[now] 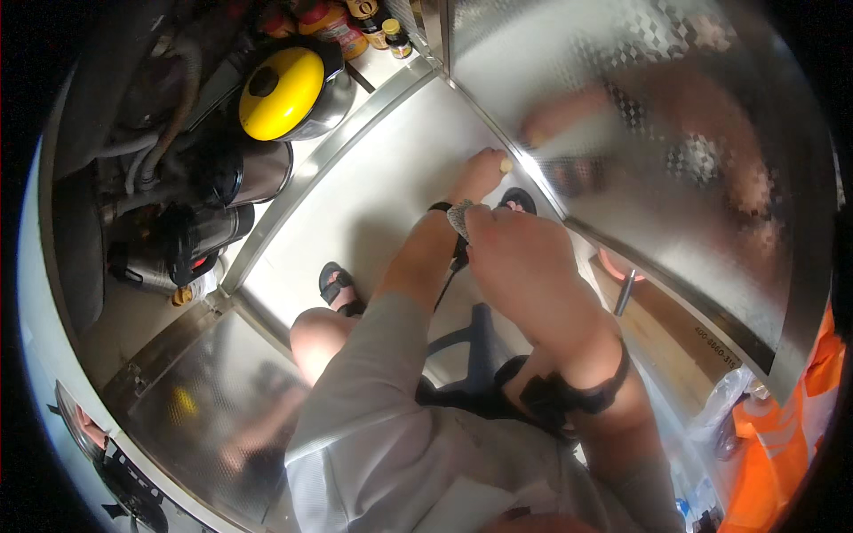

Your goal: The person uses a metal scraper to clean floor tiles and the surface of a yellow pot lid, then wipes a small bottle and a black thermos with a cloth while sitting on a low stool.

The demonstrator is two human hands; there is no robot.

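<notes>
My left hand (481,174) reaches low over the pale floor (373,173), close to the lower edge of an open metal cabinet door (626,200). Its fingers close around a small pale-yellow thing (506,165), mostly hidden. A black band (440,206) circles that wrist. Nearer the camera, my right hand (526,260) is curled, back side up, overlapping the left wrist. At its fingertips sits a grey, rough-textured piece (459,216), which looks like a scouring pad. A black strap (580,393) is around the right wrist, and a thin dark cable (445,290) hangs between the arms.
Inside the cabinet stand a pot with a yellow lid (283,93), steel pots (263,173) and bottles (398,40). Another metal door (213,420) is at lower left. A cardboard box (673,333), plastic bag (720,406) and orange fabric (773,460) lie to the right.
</notes>
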